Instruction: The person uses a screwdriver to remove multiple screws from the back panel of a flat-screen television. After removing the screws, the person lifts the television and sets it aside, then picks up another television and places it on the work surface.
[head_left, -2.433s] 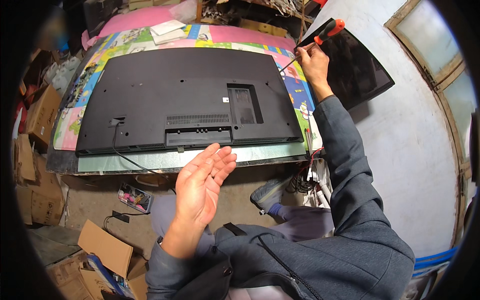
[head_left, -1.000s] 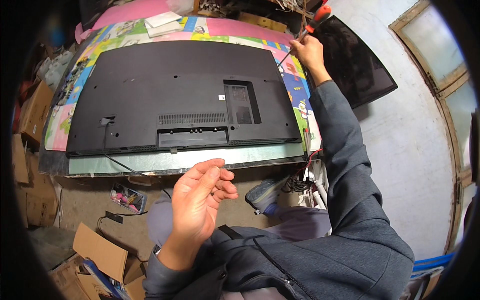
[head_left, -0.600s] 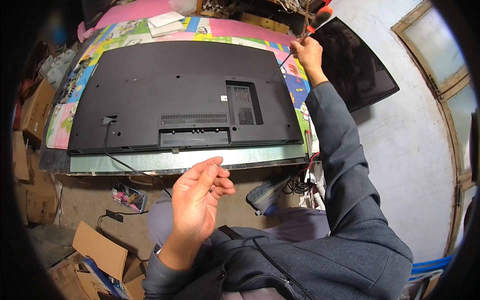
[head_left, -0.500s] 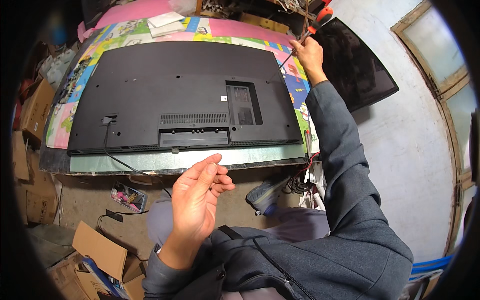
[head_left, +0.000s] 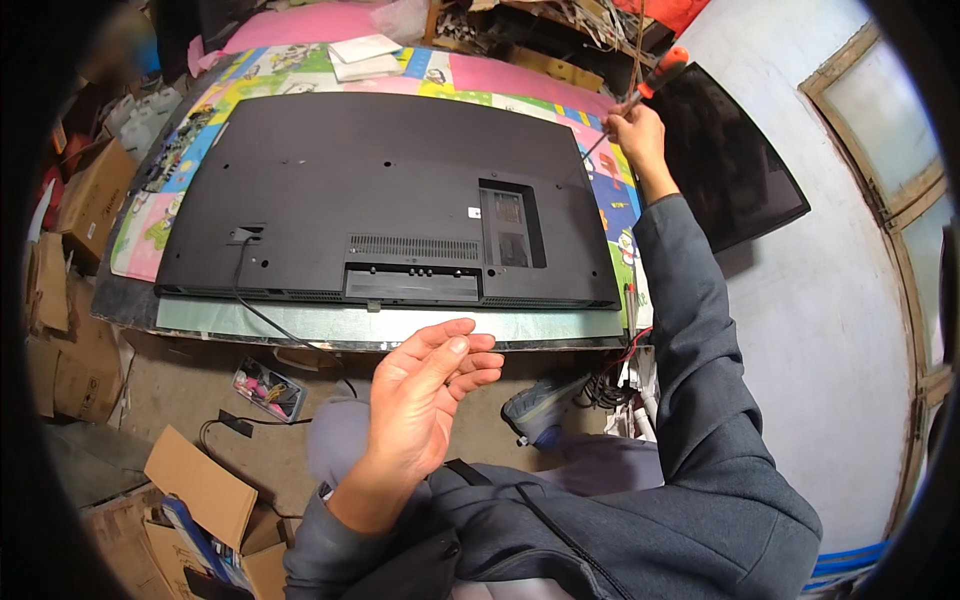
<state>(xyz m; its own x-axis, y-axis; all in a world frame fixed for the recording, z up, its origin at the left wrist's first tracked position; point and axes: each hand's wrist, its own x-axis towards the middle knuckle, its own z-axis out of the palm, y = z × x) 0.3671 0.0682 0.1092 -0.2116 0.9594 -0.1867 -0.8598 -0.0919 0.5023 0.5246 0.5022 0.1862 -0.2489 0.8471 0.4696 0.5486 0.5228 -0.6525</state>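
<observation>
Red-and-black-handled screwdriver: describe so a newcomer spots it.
Find the large black television back on the multicoloured patterned sheet. By its far right corner, the bare right hand grips the slim-shafted screwdriver. Its bright red-and-black handle contrasts with the glossy black panel alongside.

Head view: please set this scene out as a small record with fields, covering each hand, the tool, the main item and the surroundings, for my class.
Left hand: palm up, fingers curled toward the thumb; anything small pinched there cannot be made out
Right hand: grips the screwdriver below its red and black handle
Screwdriver tip: near the television's far right corner; contact unclear
Main item: black television, back upward
Cable: black, hanging over the near edge
Underneath: colourful patterned cover
Surroundings: dark screen at right; open carton lower left
</observation>
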